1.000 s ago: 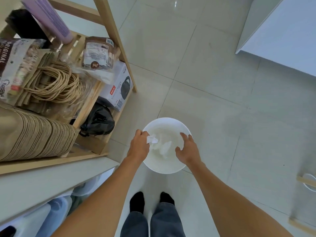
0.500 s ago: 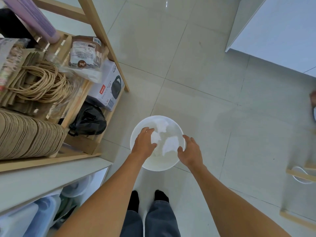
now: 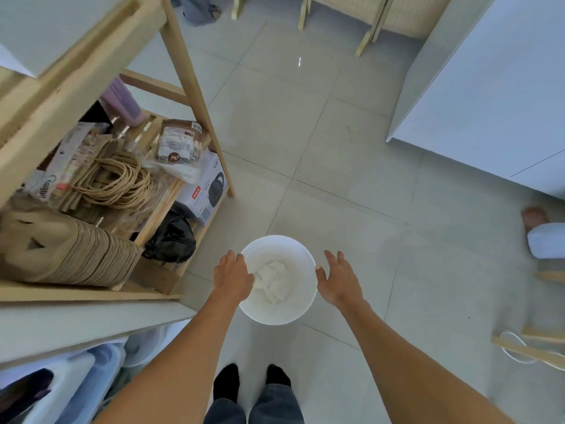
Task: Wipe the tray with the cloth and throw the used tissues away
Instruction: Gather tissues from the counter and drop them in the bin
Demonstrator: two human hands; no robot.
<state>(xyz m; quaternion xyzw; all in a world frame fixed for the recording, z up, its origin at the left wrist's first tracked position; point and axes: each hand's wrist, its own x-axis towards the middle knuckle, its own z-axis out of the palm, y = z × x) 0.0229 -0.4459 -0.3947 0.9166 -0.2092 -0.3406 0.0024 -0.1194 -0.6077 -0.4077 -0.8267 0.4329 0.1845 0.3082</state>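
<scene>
**Both hands empty over the bin**

Left hand [image 3: 233, 276]: palm down, fingers loosely spread over the near-left rim of the round white plastic bin [image 3: 276, 313]; grip wide, holding nothing. Right hand [image 3: 339, 278]: just beside the right rim, fingers splayed, grip wide, empty. Crumpled white tissues [image 3: 273, 281] lie inside the bin. On the wooden shelf [image 3: 186, 96], a packet [image 3: 46, 186] reads "Nestlé".
</scene>
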